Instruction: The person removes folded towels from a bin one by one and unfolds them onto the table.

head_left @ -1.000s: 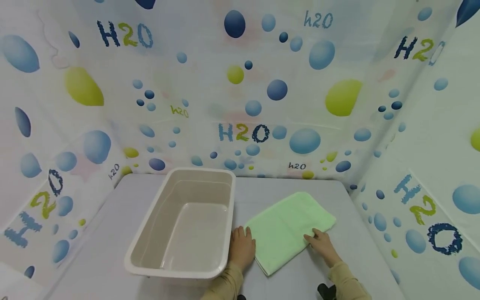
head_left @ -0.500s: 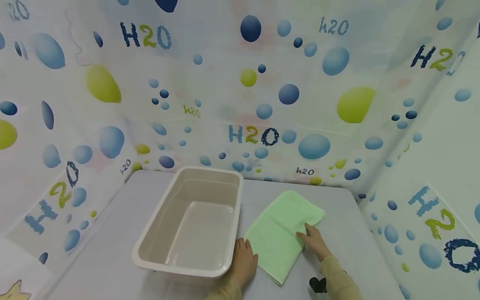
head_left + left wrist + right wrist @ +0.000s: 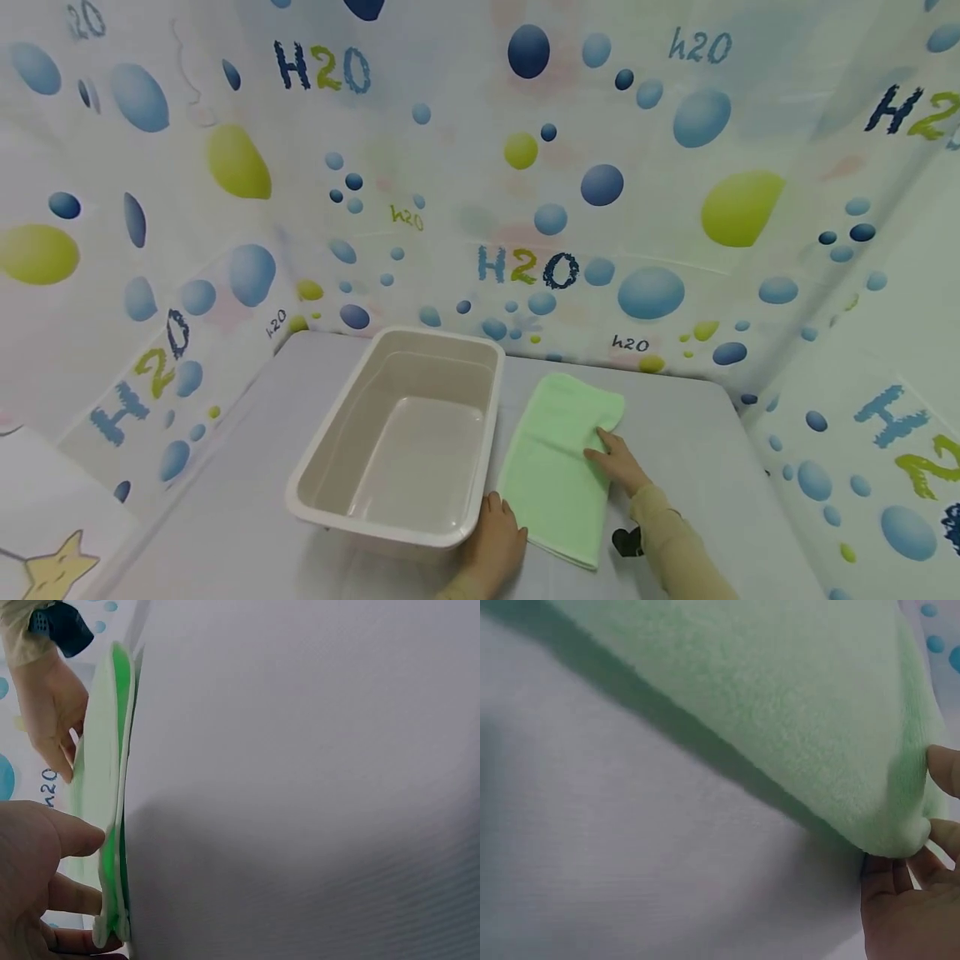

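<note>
A folded light green towel point(image 3: 562, 467) lies on the table, right of a beige plastic basin point(image 3: 302, 487). My left hand point(image 3: 495, 537) is between the basin's near right corner and the towel, holding the towel's near left corner. In the left wrist view its thumb touches the layered edge of the towel point(image 3: 97, 765), and its fingers lie at the corner. My right hand point(image 3: 618, 462) pinches the towel's right edge, which is wrinkled there. In the right wrist view, the thumb is above the towel point(image 3: 780, 712) and other fingers are partly under the edge.
The basin has nothing in it. The light grey table point(image 3: 705, 500) ends against walls covered with a bubble-patterned H2O sheet point(image 3: 442, 150). A dark strap piece point(image 3: 627, 542) hangs by the right forearm.
The towel has turned anticlockwise, so its long side now runs nearly parallel to the basin. My right hand has moved left with its edge. The head view has shifted a little left.
</note>
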Available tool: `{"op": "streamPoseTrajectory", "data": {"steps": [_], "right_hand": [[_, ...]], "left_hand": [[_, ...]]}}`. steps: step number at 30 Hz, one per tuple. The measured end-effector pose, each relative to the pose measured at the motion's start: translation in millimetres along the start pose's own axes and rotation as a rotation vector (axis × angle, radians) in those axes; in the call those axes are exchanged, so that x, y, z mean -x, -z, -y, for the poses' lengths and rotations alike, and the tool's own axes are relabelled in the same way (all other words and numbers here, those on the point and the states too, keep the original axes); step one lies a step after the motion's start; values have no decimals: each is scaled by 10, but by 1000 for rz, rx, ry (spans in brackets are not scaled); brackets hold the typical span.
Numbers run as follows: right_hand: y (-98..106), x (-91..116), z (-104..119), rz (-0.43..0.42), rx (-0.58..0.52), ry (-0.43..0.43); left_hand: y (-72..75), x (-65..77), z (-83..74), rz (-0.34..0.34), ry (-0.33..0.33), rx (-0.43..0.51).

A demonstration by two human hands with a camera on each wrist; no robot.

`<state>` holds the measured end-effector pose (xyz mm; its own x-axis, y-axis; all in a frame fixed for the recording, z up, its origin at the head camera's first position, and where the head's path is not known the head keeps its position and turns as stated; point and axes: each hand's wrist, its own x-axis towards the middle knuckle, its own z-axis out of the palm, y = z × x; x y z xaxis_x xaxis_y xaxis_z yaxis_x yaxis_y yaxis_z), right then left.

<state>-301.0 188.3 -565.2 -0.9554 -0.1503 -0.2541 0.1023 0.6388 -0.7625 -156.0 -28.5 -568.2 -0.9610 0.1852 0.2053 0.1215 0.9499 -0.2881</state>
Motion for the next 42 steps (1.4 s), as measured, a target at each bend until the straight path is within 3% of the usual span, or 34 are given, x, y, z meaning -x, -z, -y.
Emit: {"op": "streamPoseTrajectory", "data": {"steps": [4, 9, 12, 17, 22, 25, 27, 30, 32, 35, 38, 42], "right_hand": [[29, -21, -17, -2, 49, 37], [60, -40, -48, -38, 191, 136], [80, -42, -51, -44, 226, 173], [107, -40, -40, -56, 264, 186], [34, -43, 27, -128, 413, 158], [-86, -41, 85, -203, 546, 174], [-174, -40, 113, -247, 615, 219], [-267, -50, 158, -289, 649, 359], [-294, -57, 189, -268, 631, 439], [-313, -49, 277, -170, 554, 473], [-338, -44, 365, -74, 504, 462], [-377, -88, 435, -31, 562, 474]], "left_hand": [[29, 72, -27, -44, -31, 41], [10, 134, -98, -100, -38, 219], [19, 164, -151, -81, -36, 306], [37, 184, -219, -50, -22, 364], [-66, 67, -179, -173, -11, 420], [-134, -43, -114, -200, 16, 435], [-186, -113, -80, -197, 52, 451], [-243, -212, -42, -194, 110, 501], [-288, -270, -32, -200, 133, 537], [-348, -327, -35, -219, 142, 575], [-386, -362, -49, -185, 170, 660], [-400, -426, -73, -92, 244, 859]]}}
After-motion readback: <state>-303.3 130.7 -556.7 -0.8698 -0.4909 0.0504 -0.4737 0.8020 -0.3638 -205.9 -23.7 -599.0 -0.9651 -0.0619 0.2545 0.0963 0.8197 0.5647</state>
